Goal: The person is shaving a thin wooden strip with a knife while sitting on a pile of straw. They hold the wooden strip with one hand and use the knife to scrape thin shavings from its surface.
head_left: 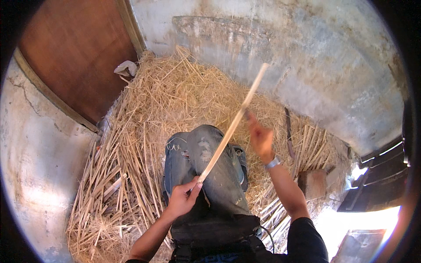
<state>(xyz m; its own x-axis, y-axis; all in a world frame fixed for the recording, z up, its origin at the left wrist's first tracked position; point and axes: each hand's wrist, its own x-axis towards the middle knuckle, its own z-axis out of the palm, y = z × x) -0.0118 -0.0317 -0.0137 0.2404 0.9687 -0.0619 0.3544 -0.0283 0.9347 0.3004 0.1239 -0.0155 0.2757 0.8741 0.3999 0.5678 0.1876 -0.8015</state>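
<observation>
My left hand point(185, 197) is closed around the lower end of a long, pale strip of split wood or bamboo point(226, 136). The strip slants up and to the right, over my knees, and its far end is in the air. Beside the strip's upper half is my right hand point(260, 135), smeared by motion. Something dark shows at its fingertips, against or close to the strip, too blurred to name. Whether those fingers grip anything cannot be made out. A metal-coloured watch point(272, 162) circles my right wrist.
Curly shavings point(175, 87) cover the floor before my dark-trousered legs point(215, 162). Long split strips point(131, 175) lie piled at my left, more point(311, 147) at the right near a wooden block point(315, 184). A stained wall point(307, 57) and a brown door panel point(81, 57) bound the space.
</observation>
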